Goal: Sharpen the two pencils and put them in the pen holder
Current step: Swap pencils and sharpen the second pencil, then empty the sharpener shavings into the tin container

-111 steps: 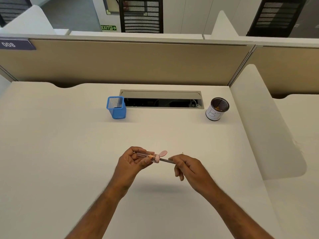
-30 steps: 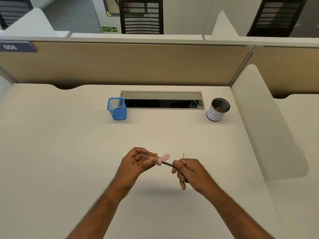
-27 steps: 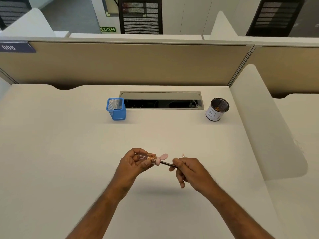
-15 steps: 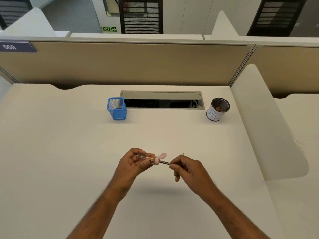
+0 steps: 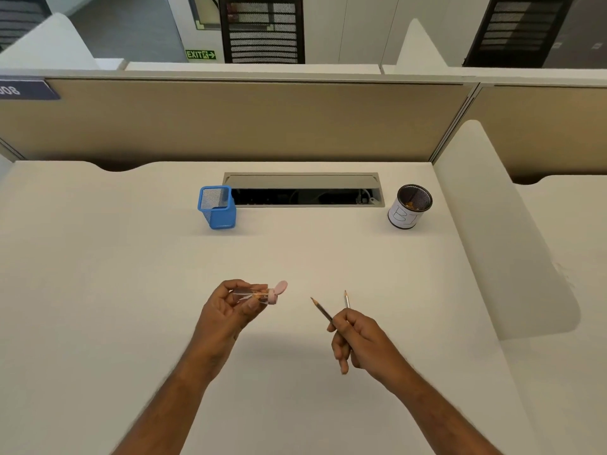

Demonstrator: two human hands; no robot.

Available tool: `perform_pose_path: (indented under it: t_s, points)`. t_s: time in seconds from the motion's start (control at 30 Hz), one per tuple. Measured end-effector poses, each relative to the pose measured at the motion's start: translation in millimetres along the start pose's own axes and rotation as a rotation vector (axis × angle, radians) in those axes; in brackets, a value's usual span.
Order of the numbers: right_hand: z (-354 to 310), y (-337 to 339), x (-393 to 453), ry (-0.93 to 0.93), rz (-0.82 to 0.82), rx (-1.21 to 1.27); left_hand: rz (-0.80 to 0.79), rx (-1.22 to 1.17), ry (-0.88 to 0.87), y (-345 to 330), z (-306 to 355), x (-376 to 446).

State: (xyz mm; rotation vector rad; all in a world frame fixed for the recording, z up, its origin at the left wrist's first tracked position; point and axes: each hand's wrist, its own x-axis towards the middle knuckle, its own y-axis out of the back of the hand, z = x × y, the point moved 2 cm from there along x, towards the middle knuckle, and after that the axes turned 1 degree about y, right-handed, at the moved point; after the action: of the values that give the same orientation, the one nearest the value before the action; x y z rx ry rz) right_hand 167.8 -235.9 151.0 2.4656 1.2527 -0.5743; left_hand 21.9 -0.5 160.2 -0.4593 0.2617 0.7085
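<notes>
My left hand (image 5: pixel 230 310) grips a clear tube sharpener (image 5: pixel 259 294) with a pink cap flipped open; shavings show inside it. My right hand (image 5: pixel 358 336) holds two pencils at once, tips up: a dark pencil (image 5: pixel 321 309) leaning left with a sharp point, and a second pencil (image 5: pixel 347 299) standing nearly upright. The two hands are apart, above the near middle of the desk. A blue mesh pen holder (image 5: pixel 217 207) stands at the back of the desk, left of centre, with no pencil visible in it.
A round black mesh cup (image 5: pixel 410 206) with a white label stands at the back right, shavings inside. An open cable tray (image 5: pixel 303 191) lies between the two holders. A white side divider (image 5: pixel 499 231) borders the desk on the right; a beige partition (image 5: pixel 230 119) runs behind.
The pencil has come out of the sharpener. My right hand has moved right and away from my left hand, carrying both pencils; the left hand still grips the sharpener.
</notes>
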Motion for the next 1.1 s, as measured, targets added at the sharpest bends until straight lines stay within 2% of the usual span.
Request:
perform_pose_path:
  t_s: [0.17,0.37,0.5,0.63,0.83,1.0,1.1]
  points:
    - [24.6,-7.3,8.9,-0.042,0.065,-0.125,0.035,0.018,0.027,2.4,-10.3,-6.2]
    - [43.5,-13.5,32.0,-0.06,0.199,-0.52,0.038,0.042,0.056,6.9,-26.2,-7.1]
    - [50.6,-15.8,55.2,-0.043,0.223,-0.794,0.035,0.055,0.048,9.3,-30.8,-6.6]
    - [53.7,-17.2,70.1,-0.043,0.212,-0.945,0.047,0.091,0.059,10.8,-38.5,-4.9]
    - [54.1,-17.1,78.7,-0.088,0.182,-0.971,0.081,0.12,0.054,13.7,-42.2,-3.0]
    - [50.8,-14.7,81.4,-0.138,0.155,-0.869,0.066,0.142,0.053,12.4,-42.9,-3.8]
    - [41.8,-13.3,75.1,-0.102,0.158,-0.84,0.073,0.158,0.06,10.2,-44.1,-4.6]
